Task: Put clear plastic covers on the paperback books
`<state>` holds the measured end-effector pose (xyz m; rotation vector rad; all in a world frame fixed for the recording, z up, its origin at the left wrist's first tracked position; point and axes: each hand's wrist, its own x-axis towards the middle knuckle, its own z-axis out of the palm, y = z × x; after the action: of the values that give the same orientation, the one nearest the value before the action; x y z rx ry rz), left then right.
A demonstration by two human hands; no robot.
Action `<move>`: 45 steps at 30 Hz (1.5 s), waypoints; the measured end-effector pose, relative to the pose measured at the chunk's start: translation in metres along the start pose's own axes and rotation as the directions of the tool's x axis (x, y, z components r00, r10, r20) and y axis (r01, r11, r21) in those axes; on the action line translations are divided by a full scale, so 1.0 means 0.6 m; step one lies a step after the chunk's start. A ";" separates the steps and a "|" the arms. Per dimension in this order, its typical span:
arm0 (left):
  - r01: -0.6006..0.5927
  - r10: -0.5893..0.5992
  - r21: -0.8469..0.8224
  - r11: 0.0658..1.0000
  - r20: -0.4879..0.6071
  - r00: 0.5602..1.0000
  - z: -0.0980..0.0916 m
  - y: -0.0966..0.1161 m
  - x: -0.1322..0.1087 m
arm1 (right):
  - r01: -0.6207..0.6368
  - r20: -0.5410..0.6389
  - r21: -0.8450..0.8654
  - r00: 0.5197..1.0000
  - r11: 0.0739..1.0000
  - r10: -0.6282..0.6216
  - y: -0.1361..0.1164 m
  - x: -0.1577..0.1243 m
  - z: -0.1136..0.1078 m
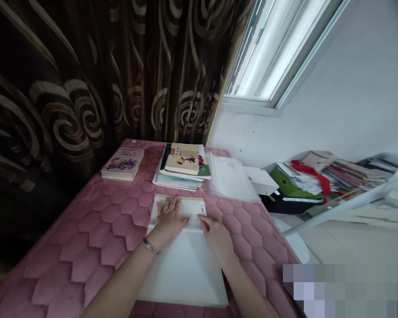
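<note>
A long white sheet or open book (185,269) lies flat on the pink quilted cover, with a brown strip along its far edge and small red marks near its far right corner. A crease or edge crosses it below my hands. My left hand (170,216), with a bracelet at the wrist, presses on its far part, fingers spread and palm down. Beside it, my right hand (214,232) rests at the right edge with fingers curled and thumb and index finger close together. What lies between those fingertips, if anything, is hidden.
Farther back are a small stack of pink-covered books (122,164), a taller pile of books (182,163) and clear plastic sheets (232,176). A white box (260,180) and heaped papers (301,179) stand at right. A patterned curtain (135,79) hangs behind.
</note>
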<state>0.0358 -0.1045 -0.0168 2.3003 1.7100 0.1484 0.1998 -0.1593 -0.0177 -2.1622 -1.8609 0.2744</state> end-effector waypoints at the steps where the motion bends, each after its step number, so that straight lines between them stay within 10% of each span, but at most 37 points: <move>1: 0.000 0.000 0.001 1.000 -0.002 1.000 0.000 0.001 0.000 | 0.008 -0.016 -0.041 1.000 0.999 -0.009 -0.002 -0.001 -0.004; 6: -0.018 0.019 0.016 1.000 -0.045 0.999 0.002 0.001 0.001 | 0.120 -0.056 -0.225 0.989 0.967 -0.136 -0.030 0.010 -0.021; 15: -0.019 0.016 0.047 0.999 0.056 0.998 -0.016 0.000 0.005 | 0.395 0.205 -0.011 0.900 0.919 -0.384 -0.107 0.097 0.020; 45: 0.238 -0.222 0.103 0.966 -0.150 0.964 -0.014 -0.002 0.000 | -0.058 0.074 -0.326 0.993 0.943 0.087 -0.075 0.083 0.019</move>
<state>0.0327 -0.1029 -0.0087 2.1947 2.0947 0.1644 0.1617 -0.1030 -0.0119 -2.4746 -1.9951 0.0818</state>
